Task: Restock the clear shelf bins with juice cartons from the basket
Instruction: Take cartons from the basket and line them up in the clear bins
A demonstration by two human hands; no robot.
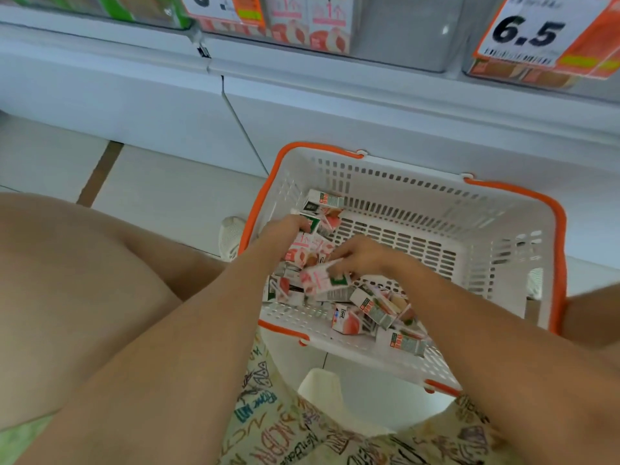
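On the tiled floor below the clear shelf bins (399, 35), the slotted white plastic basket (503, 250) holds boxy juice cartons (372, 307). Left hand (281, 229) grips several cartons; right hand (365, 255) pinches a carton (322, 280).

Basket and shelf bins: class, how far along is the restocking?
Done: two peach cartons already stand in a clear bin. In hand: both hands are in the basket; the right hand grips a carton, the left hand reaches among others. Left: many loose cartons.
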